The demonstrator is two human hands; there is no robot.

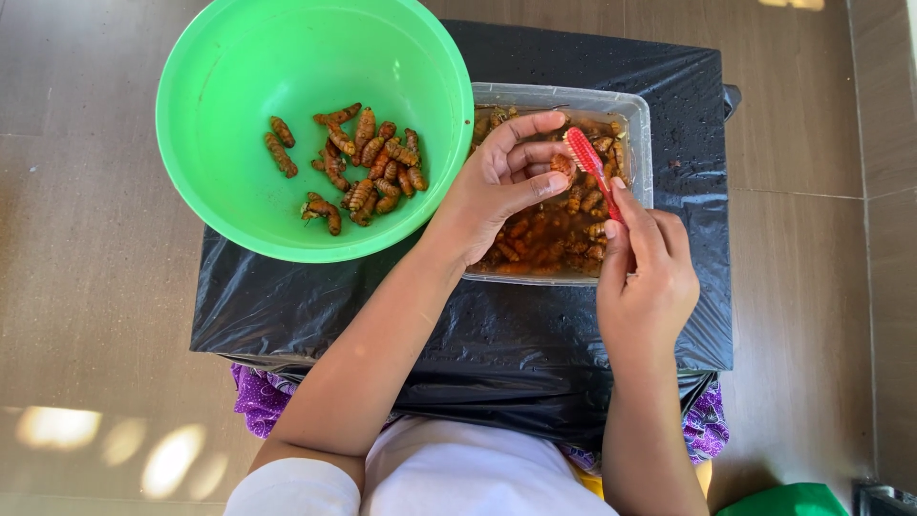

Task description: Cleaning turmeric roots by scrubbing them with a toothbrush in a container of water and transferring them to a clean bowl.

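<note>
Over the clear tub [638, 115], the left hand [497, 186] pinches one brown grub [562, 166] in its fingertips, and the red toothbrush [585, 158], gripped in the right hand [648, 277], touches it from the right, handle running back towards the body.

A bright green bowl [229, 115] holds orange-brown ridged grubs [358, 167]. The toothbrush [592, 172] is red, its bristles perhaps white-flecked. Glossy black plastic sheet [535, 334] covers the stand; purple patterned cloth [256, 401] shows beneath its near edge.

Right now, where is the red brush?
In the head view the red brush is right of centre, gripped by the right hand above the clear tub, its head against the grub pinched in the left hand.
</note>
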